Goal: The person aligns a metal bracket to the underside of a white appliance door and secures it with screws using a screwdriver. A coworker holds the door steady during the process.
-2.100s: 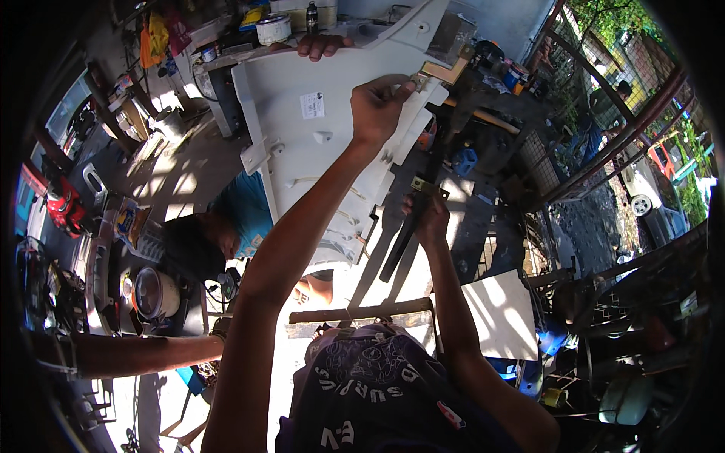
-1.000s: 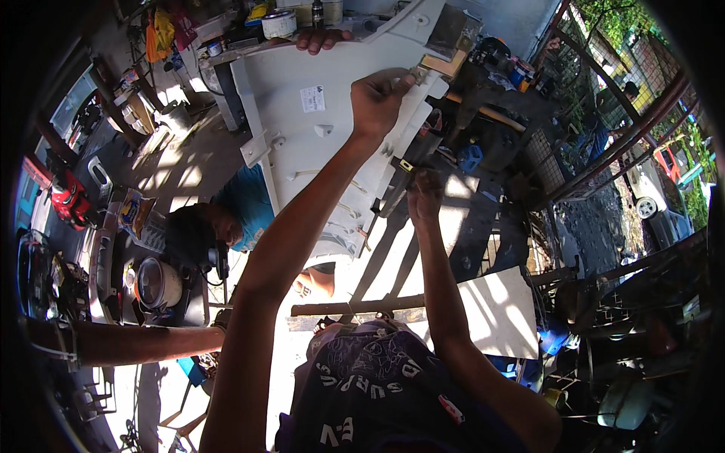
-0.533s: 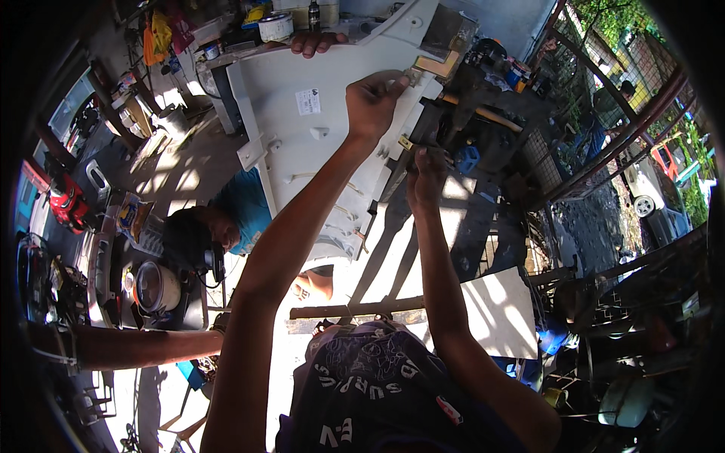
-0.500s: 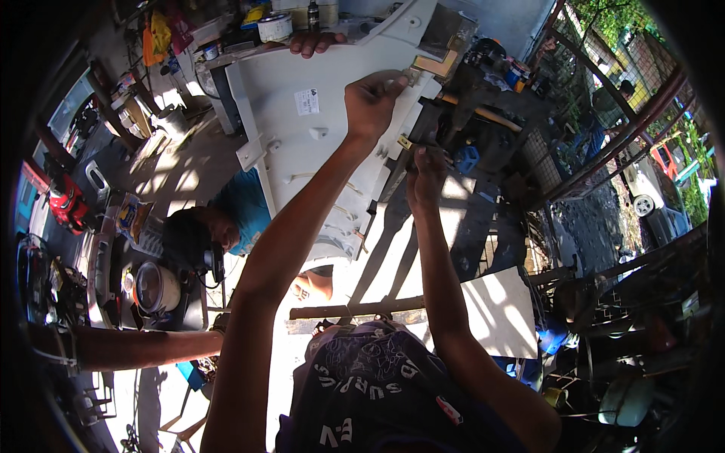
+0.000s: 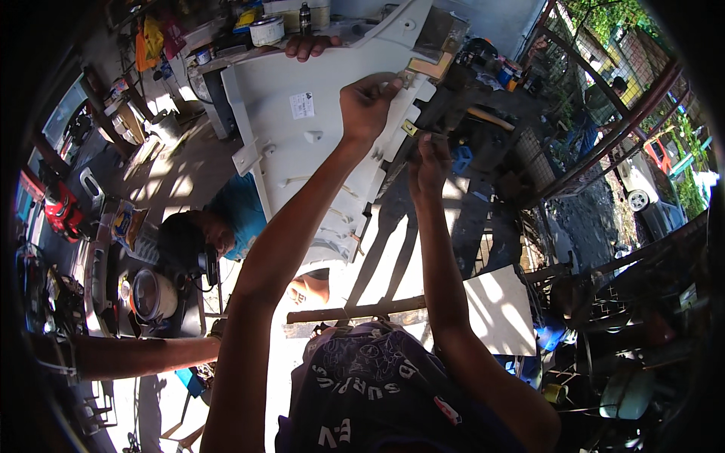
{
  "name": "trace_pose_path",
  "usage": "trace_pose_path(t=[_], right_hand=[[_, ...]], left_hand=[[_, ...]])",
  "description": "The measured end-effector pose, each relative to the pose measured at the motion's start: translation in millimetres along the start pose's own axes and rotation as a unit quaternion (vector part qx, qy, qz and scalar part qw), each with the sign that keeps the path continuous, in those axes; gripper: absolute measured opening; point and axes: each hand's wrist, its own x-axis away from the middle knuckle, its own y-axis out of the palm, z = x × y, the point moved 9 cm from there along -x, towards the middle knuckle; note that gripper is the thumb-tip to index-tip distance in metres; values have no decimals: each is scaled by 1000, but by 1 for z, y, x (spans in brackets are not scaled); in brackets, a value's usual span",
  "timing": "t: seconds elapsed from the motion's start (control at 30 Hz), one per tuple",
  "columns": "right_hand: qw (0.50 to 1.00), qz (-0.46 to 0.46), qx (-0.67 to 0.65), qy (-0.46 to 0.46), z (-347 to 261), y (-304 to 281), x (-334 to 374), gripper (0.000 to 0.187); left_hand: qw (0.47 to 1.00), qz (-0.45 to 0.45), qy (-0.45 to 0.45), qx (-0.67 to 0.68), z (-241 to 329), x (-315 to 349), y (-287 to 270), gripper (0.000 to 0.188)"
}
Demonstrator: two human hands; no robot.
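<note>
A large pale grey moulded panel (image 5: 279,132) with a white label spans the upper middle. My left hand (image 5: 366,112) is closed at its right edge, thumb and curled finger pinching that rim beside a small metal clip (image 5: 406,78). Just outside the same edge, lower down, my right hand (image 5: 430,166) has its fingers drawn together. A small yellowish metal clip with a hole (image 5: 408,127) pokes out from its fingertips toward the panel. Another person's hand (image 5: 308,47) rests over the panel's far edge.
At left a person in a teal shirt (image 5: 240,215) bends close beside the panel. Another person's forearm (image 5: 143,358) reaches in at lower left. A white bucket (image 5: 154,294), a wooden bar (image 5: 355,310) and a pale board (image 5: 498,313) lie around. Metal mesh fencing (image 5: 538,155) stands at right.
My right hand has moved slightly up along the panel's edge, and the yellowish clip has moved up with it. My left hand keeps its grip. The whole view has shifted a little.
</note>
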Motion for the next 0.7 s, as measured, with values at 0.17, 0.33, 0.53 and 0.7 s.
trace_pose_path(t=[0.17,0.33,0.53,0.7], right_hand=[[990,80,45,104,13,3,16,23],[999,-22,-13,48,10,18,7,32],[1000,-12,-5,22,12,17,7,34],[994,27,98,-45,15,8,6,35]], left_hand=[[1000,3,-4,-1,-3,-2,-5,17],[999,3,8,32,-9,-3,-1,17],[999,6,17,41,-14,-5,-2,17],[999,3,20,27,-9,-4,-2,17]])
